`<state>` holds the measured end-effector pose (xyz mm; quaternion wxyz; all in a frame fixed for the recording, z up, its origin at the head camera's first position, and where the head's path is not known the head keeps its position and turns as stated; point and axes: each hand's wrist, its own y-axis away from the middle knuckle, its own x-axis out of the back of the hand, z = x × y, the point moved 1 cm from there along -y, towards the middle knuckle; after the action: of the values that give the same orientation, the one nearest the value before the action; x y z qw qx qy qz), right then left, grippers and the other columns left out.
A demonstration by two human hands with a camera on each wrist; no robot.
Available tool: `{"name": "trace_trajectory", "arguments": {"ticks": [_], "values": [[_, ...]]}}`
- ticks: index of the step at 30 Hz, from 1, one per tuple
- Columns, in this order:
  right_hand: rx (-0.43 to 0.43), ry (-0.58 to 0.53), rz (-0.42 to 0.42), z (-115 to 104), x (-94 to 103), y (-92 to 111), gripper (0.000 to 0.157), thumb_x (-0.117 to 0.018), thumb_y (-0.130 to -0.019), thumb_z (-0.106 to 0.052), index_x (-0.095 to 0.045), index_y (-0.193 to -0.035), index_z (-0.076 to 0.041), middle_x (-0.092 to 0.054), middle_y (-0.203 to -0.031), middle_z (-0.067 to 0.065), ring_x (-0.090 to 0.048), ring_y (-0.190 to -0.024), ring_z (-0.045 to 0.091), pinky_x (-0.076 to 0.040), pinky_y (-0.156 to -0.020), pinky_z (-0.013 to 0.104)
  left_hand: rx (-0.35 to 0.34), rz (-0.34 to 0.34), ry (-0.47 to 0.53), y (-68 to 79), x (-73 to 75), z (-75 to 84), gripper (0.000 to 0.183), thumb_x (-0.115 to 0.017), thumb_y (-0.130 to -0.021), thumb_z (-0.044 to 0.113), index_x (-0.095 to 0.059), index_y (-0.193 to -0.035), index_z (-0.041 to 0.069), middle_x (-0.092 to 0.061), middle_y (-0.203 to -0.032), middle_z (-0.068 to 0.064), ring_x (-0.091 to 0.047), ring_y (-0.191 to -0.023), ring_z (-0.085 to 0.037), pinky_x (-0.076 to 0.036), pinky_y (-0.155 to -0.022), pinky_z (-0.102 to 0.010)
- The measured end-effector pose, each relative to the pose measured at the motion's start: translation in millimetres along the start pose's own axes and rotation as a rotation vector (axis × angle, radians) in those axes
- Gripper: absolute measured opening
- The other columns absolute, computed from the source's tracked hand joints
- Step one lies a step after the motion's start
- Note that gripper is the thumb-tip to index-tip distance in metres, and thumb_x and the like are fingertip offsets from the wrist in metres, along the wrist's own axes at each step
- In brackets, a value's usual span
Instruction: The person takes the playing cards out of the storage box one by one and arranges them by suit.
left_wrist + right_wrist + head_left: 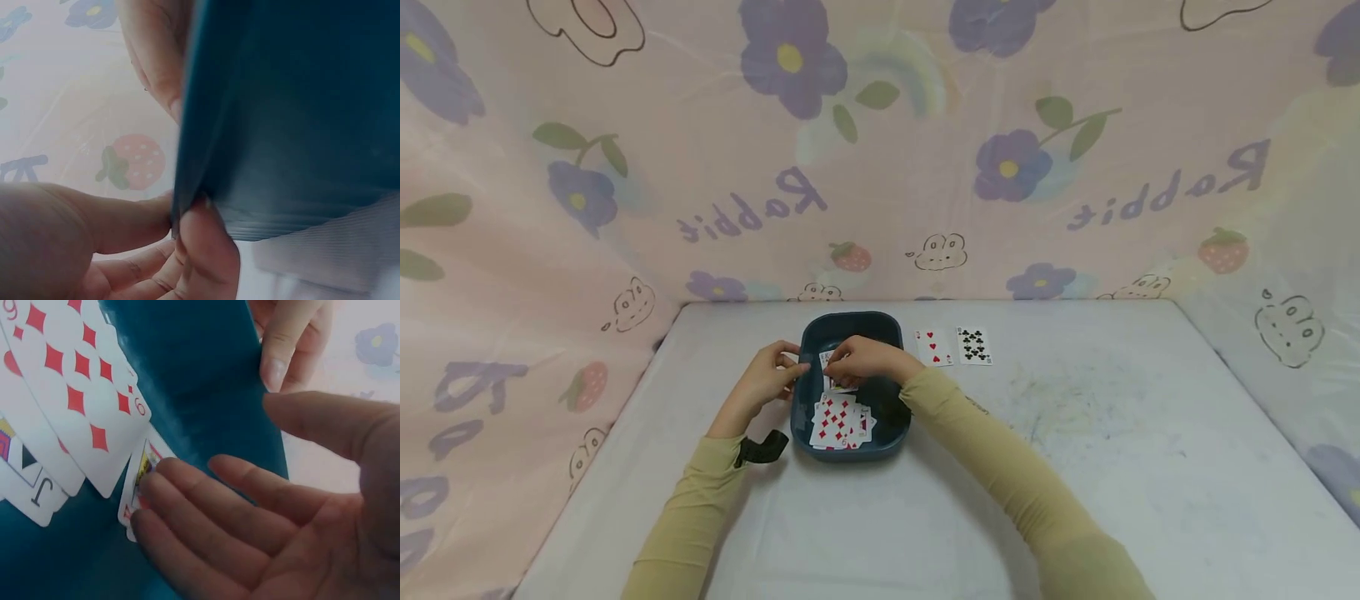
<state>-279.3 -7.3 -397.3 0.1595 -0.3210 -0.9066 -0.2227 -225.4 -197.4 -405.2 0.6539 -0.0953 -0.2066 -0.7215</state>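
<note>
Dark blue plastic forms the tray, left of centre in the head view, its long axis running bottom to top. Overlapping cards lie in its near end. Just above them, a face card lies under the fingertips of the nearer right hand, which reaches over from lower right, fingers loosely extended; contact is unclear. At the tray's left rim, the left hand pinches the wall. Farther up, right of the tray, lie a heart card and a club card.
</note>
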Motion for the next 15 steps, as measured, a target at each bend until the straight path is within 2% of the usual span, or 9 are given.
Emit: {"name": "trace_trajectory", "arguments": {"ticks": [5, 11, 15], "values": [[-0.019, 0.004, -0.013, 2.1, 0.4, -3.0, 0.031, -0.056, -0.097, -0.019, -0.065, -0.111, 0.007, -0.067, -0.099, 0.024, -0.064, -0.090, 0.034, -0.053, -0.080, 0.042, 0.005, 0.002, -0.009, -2.0, 0.0, 0.5, 0.041, -0.061, -0.094, 0.010, -0.046, -0.130, -0.003, -0.055, -0.094, -0.020, -0.054, -0.060, -0.017, -0.054, -0.055, -0.035], [-0.065, 0.056, -0.037, 3.9, -0.9, -4.2, 0.030, -0.058, -0.096, -0.022, -0.067, -0.108, 0.004, -0.069, -0.095, 0.018, -0.067, -0.089, 0.030, -0.054, -0.077, 0.039, 0.008, 0.007, -0.008, -2.3, -0.2, -0.8, 0.041, -0.062, -0.094, 0.010, -0.046, -0.129, -0.003, -0.054, -0.089, -0.015, -0.053, -0.059, -0.016, -0.052, -0.052, -0.031], [-0.088, 0.046, -0.076, 3.8, -2.8, -3.9, 0.030, -0.058, -0.096, -0.022, -0.067, -0.108, 0.005, -0.070, -0.095, 0.018, -0.068, -0.088, 0.030, -0.055, -0.076, 0.039, 0.013, 0.014, -0.012, -1.7, -0.5, -1.9, 0.040, -0.062, -0.094, 0.010, -0.046, -0.129, -0.002, -0.054, -0.089, -0.015, -0.054, -0.059, -0.017, -0.052, -0.051, -0.030]]}}
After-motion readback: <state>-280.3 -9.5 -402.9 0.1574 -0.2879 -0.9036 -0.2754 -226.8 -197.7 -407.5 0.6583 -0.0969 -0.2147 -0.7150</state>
